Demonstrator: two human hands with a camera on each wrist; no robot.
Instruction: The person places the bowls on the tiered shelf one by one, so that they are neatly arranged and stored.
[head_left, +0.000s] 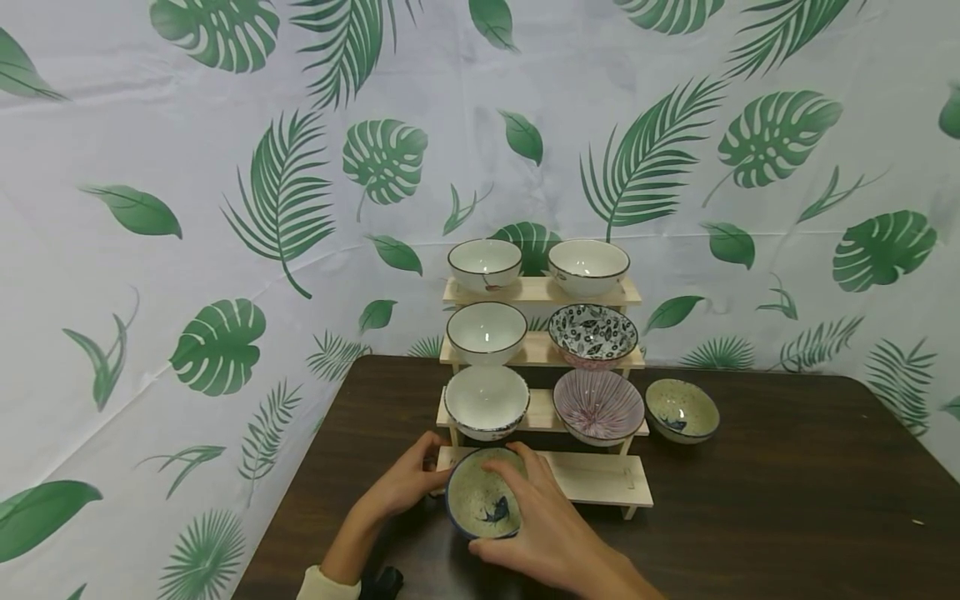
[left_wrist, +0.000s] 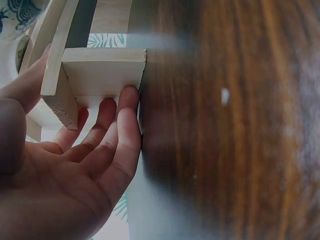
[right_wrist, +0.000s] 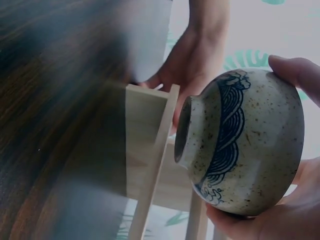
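Note:
My right hand (head_left: 551, 521) grips a speckled beige-green bowl (head_left: 476, 500) by its rim, the thumb at the near side and the fingers at the far side. A blue motif shows inside it; blue waves circle its outside (right_wrist: 260, 140). It is held in front of the lowest step's left end, its foot near the board. At that end of the wooden stepped rack (head_left: 596, 477), my left hand (head_left: 408, 475) holds the lowest step, its fingers against the end support (left_wrist: 100, 77) and the thumb up by the board.
Upper steps carry white bowls (head_left: 486, 327), a black-and-white patterned bowl (head_left: 592, 333) and a purple-streaked bowl (head_left: 598, 404). A second speckled bowl (head_left: 682, 410) stands on the dark table (head_left: 750, 500) right of the rack. A leaf-print cloth (head_left: 465, 83) hangs behind.

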